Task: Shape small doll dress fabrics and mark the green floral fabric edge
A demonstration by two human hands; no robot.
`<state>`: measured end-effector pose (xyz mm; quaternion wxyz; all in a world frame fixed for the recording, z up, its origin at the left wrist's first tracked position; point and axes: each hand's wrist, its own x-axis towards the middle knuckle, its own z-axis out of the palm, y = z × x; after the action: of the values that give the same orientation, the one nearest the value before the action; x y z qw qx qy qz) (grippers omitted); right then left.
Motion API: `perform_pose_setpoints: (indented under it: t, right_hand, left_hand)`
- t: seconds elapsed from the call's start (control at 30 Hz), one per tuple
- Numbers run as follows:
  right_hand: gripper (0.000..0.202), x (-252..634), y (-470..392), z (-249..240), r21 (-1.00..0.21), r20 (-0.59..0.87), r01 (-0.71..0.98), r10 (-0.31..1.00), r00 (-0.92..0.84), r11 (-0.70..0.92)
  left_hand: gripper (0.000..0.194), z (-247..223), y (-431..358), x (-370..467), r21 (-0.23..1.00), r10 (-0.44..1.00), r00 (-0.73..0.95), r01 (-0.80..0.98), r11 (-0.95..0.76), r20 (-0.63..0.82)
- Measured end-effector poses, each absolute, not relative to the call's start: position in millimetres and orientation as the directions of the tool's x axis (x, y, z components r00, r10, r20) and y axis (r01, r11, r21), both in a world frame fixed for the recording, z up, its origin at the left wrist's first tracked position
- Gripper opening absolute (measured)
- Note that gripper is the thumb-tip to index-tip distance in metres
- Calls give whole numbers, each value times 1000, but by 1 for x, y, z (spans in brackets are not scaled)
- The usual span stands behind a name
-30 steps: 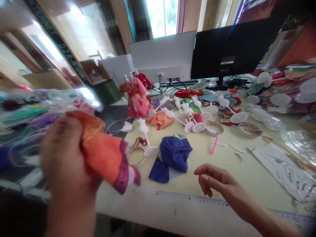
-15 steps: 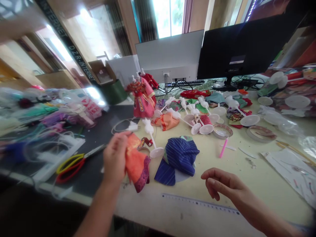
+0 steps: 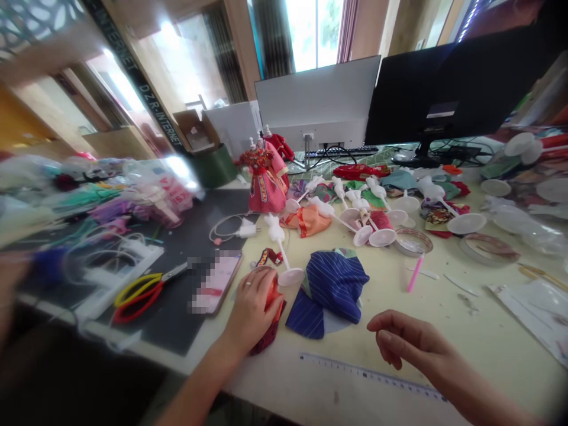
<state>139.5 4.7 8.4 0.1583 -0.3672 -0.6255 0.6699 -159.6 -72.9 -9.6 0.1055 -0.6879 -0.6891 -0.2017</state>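
Observation:
My left hand is low over the table with its fingers curled round a small orange doll garment with a dark red patterned hem, mostly covered by the hand. Just behind it a white mini mannequin leans on its round base, beside a small red and dark patterned trim. A dark blue striped doll garment lies crumpled between my two hands. My right hand hovers to the right of it, fingers loosely bent and apart, holding nothing. Below both lies a clear ruler.
To the left are a phone, scissors and a white power strip. Dressed mannequins stand at the back before a monitor. Tape rolls, a pink pen and several mannequins lie right. Part of another person's arm shows far left.
My left hand has brought the orange garment down and right to the table beside the mannequin base, uncovering the phone. The view has shifted slightly; my right hand keeps much the same pose.

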Motion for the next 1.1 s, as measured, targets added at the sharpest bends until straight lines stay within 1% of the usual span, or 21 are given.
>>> perform_pose_setpoints:
  t: [0.13,0.23,0.4,0.53,0.63,0.8,1.1]
  right_hand:
    - [36,138,8,9,-956,-286,259,652,-702,-141]
    - [36,135,9,11,-958,-276,259,646,-712,-124]
    - [33,131,10,9,-962,-258,252,633,-730,-102]
    - [34,128,11,9,-960,-258,269,629,-734,-81]
    - [34,125,12,10,-959,-256,274,623,-739,-69]
    - [33,121,13,11,-957,-257,283,622,-740,-59]
    - [33,119,18,5,-954,-277,288,621,-734,-85]
  left_hand:
    - [58,-9,-74,-161,118,899,-48,993,-4,436]
    - [62,-6,-75,-159,84,881,-62,996,25,468]
    - [52,-3,-79,-150,-11,829,48,999,-51,557]
    - [46,-4,-85,-144,-37,823,127,991,-127,554]
    - [42,-7,-89,-145,-32,828,144,988,-151,542]
    - [32,-14,-91,-152,18,851,131,986,-163,508]
    - [27,-20,-86,-158,95,889,101,983,-159,447]
